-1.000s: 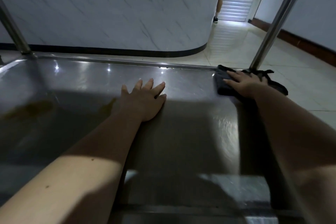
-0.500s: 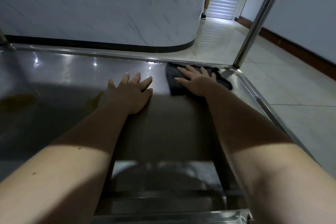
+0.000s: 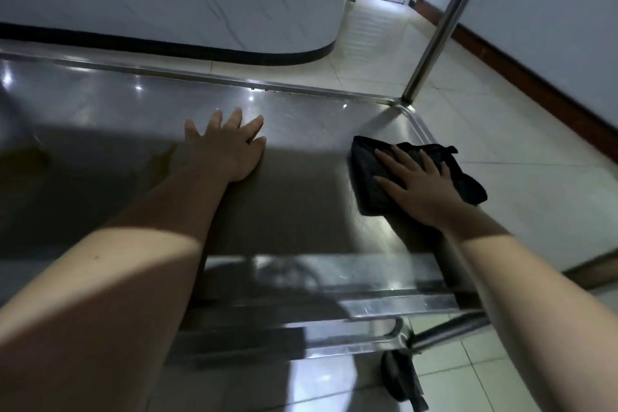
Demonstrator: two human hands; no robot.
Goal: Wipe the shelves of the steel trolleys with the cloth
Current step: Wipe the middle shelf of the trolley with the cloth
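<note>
Steel, dull and streaked with reflections, makes up the trolley shelf [image 3: 100, 104] that carries both hands. The dark cloth [image 3: 366, 174] lies against the shelf's right edge, roughly midway between the far and near rims, and its outer fold spills over that rim above the tiled floor [image 3: 535, 211]. The right hand [image 3: 418, 187] lies flat on top of it, fingers straight and spread, nothing curled round the fabric. That looks like the grip for a wipe, since a broad palm spreads pressure and drags the whole pad along. The left hand [image 3: 230, 150] rests bare on the metal near the middle of the shelf, well apart from the cloth, its palm down and fingers straight and a little apart. It probably props the leaning body and steadies the wheeled frame. The upright post [image 3: 441, 27] rises from the far right corner, and a caster [image 3: 398, 378] shows under the near right corner. Brownish patches [image 3: 160, 157] sit left of the left hand. Whether they are stains or reflections I cannot tell, but that side seems the likely ground left to cover
</note>
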